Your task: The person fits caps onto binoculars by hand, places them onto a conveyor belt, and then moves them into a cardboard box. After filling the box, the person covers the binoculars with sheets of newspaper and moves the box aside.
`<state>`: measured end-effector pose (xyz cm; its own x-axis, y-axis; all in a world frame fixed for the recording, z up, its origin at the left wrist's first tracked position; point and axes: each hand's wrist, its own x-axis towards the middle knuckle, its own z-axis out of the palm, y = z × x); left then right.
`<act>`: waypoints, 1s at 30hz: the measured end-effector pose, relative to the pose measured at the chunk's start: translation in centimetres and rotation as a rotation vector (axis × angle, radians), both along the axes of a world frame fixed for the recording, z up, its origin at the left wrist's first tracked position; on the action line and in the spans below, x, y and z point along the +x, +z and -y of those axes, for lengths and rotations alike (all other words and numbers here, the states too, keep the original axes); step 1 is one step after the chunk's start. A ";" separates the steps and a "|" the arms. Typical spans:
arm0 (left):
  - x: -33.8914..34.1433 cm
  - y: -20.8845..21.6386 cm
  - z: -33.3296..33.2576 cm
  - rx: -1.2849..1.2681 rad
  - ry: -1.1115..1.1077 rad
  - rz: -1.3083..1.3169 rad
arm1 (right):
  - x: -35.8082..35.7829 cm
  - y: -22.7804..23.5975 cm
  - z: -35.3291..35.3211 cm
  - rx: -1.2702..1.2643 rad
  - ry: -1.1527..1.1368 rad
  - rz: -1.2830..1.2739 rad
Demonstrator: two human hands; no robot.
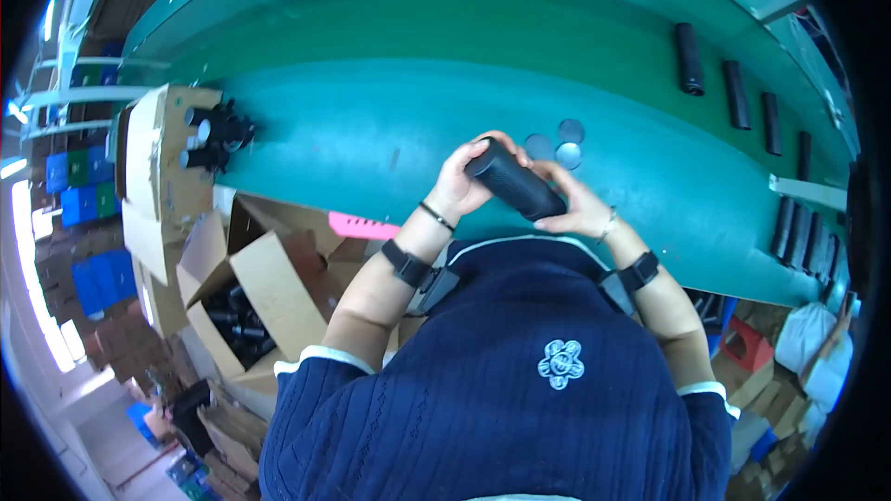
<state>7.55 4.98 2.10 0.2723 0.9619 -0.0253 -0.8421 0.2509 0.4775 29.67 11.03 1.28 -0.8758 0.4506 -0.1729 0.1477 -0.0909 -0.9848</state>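
Note:
Both hands hold a black cylinder (515,183) with a finely textured side, tilted above the near edge of the green table. My left hand (461,184) is wrapped round its upper left end, the fingers over the far side. At the lower right end my right hand (577,206) grips it between thumb and fingers. Just beyond the right hand lie round flat discs: a pale shiny disc (569,156), a darker disc (571,131) and another disc (536,147) partly behind the fingers.
Black cylinders (736,95) lie spaced along the green belt (418,23), with more grouped black cylinders (806,239) at the right. Black tubular parts (218,134) stand by a carton (181,148) at left. An open carton (278,283) and pink tray (362,225) sit below the edge.

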 end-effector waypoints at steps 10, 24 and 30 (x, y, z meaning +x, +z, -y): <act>-3.1 -1.8 2.4 -0.520 0.287 -0.368 | 2.8 -2.5 -16.4 0.392 -0.692 0.422; -4.3 -2.7 1.0 -0.575 0.132 -0.561 | 7.4 -3.8 -16.6 0.808 -1.066 0.435; -1.8 -2.0 -2.3 -0.475 -0.140 -0.573 | 19.6 -5.5 6.7 0.662 -1.462 0.772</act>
<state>5.78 7.31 0.12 0.2106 0.7696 -0.6028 -0.4397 0.6253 0.6448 49.24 4.37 -4.18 0.4477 0.8704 0.2049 0.7194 -0.2145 -0.6607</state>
